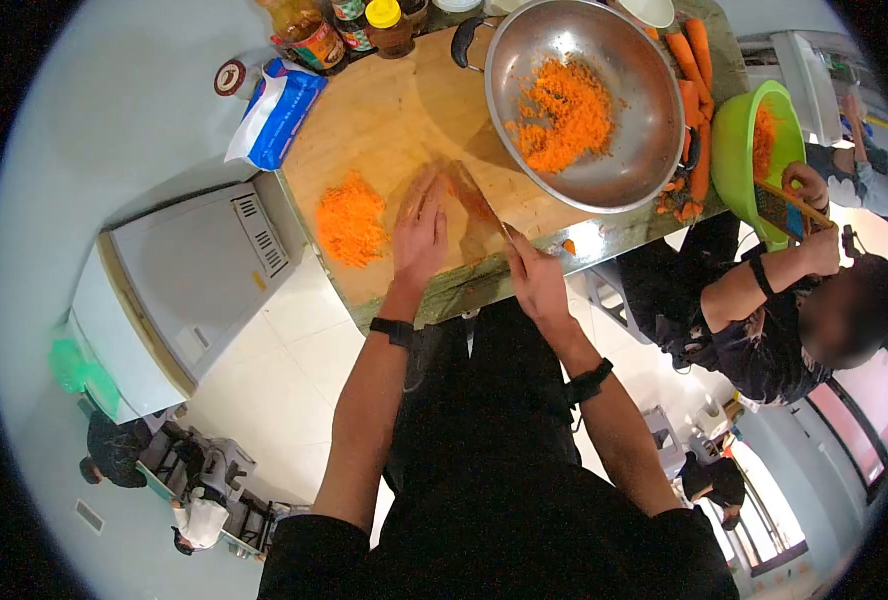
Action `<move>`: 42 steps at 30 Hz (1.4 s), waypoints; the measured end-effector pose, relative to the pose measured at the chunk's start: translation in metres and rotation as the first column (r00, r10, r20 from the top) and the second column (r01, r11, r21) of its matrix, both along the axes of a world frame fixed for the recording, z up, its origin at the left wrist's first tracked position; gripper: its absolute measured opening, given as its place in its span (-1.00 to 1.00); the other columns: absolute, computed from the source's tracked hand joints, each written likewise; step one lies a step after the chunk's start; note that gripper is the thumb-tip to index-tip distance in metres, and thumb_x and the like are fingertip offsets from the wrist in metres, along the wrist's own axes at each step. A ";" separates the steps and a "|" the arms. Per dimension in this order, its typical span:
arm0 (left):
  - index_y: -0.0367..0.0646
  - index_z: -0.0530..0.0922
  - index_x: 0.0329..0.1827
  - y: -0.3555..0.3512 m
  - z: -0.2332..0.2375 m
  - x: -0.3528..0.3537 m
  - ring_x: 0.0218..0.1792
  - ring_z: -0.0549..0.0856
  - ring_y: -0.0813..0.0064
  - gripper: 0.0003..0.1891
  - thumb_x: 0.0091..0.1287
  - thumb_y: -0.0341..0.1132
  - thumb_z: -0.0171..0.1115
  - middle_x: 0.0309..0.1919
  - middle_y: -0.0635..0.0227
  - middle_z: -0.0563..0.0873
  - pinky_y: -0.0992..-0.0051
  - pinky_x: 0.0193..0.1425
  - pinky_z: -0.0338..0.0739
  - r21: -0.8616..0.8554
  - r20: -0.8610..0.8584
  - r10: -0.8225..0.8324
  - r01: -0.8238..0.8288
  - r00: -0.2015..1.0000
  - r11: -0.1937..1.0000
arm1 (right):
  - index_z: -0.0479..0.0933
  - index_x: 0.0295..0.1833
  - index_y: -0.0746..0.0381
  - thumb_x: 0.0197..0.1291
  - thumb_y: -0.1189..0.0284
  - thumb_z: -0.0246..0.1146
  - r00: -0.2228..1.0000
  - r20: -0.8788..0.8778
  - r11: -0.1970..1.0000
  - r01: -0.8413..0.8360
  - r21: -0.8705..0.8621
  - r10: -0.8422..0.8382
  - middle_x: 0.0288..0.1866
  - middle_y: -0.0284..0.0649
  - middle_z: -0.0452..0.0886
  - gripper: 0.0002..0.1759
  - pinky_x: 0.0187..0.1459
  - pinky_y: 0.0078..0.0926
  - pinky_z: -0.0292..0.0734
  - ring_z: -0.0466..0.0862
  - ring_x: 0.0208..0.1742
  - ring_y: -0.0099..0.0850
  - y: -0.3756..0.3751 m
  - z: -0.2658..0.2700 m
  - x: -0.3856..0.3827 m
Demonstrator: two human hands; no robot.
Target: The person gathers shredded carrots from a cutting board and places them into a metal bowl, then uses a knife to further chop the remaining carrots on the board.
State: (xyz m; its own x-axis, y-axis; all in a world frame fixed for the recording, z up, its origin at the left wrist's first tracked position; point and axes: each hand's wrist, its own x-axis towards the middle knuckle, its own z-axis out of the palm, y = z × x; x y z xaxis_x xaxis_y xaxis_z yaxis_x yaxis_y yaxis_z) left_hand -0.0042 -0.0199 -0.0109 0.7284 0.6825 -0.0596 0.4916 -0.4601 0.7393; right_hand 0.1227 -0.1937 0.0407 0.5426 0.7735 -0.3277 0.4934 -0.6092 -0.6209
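Greenish countertop (pixel 439 297) shows along the near edge of your wooden cutting board (pixel 394 120), with bottles (pixel 309 40) standing at the far left. Your right hand (pixel 540 278) is wrapped around the handle of a knife (pixel 478 207), fingers curled closed on it, the blade slanting far and left over the board. Your left hand (pixel 421 235) is just left of the blade, fingers stretched out and seemingly side by side; blur hides whether they touch the metal. Left of that hand, a heap of shredded carrot (pixel 352 222) lies on the board; more shreds (pixel 569 118) sit inside the steel pan (pixel 649 100) at the far right. Whole carrots (pixel 700 60) lie right of the pan, beside a green bowl (pixel 732 150), where a co-worker (pixel 764 335) holds a grater-like tool (pixel 792 208).
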 end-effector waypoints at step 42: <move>-0.38 0.36 0.43 -0.009 -0.015 0.088 0.54 0.25 0.04 -0.53 0.56 -0.30 -0.10 0.50 0.04 0.33 0.16 0.58 0.16 0.106 0.129 0.401 -0.415 0.907 0.904 | 0.43 0.04 0.38 0.50 0.18 0.04 0.948 -0.309 0.952 -0.020 -0.304 -0.078 -0.29 0.28 0.66 -0.59 -0.20 0.05 0.66 0.72 -0.21 0.13 0.055 -0.056 0.017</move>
